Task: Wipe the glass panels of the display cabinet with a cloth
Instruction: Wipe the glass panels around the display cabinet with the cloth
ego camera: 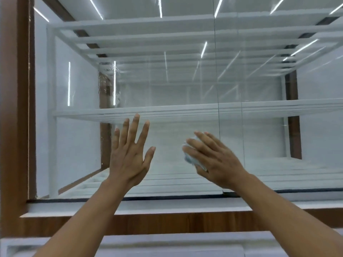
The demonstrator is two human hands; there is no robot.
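Your left grip [128, 156] lies open, flat on the clear glass panel [167, 86], to steady you. Your right grip [217, 158], also flat, presses the bunched pale-blue cloth [190, 159] onto it to wipe.

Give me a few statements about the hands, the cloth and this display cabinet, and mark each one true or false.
1. The left hand holds the cloth. False: the cloth is under the right hand.
2. The left hand's fingers are spread and hold nothing. True.
3. The cabinet's frame at the left is brown with a wood grain. True.
4. Bottles stand on the white shelf behind the glass panel. False: nothing shows on that shelf.
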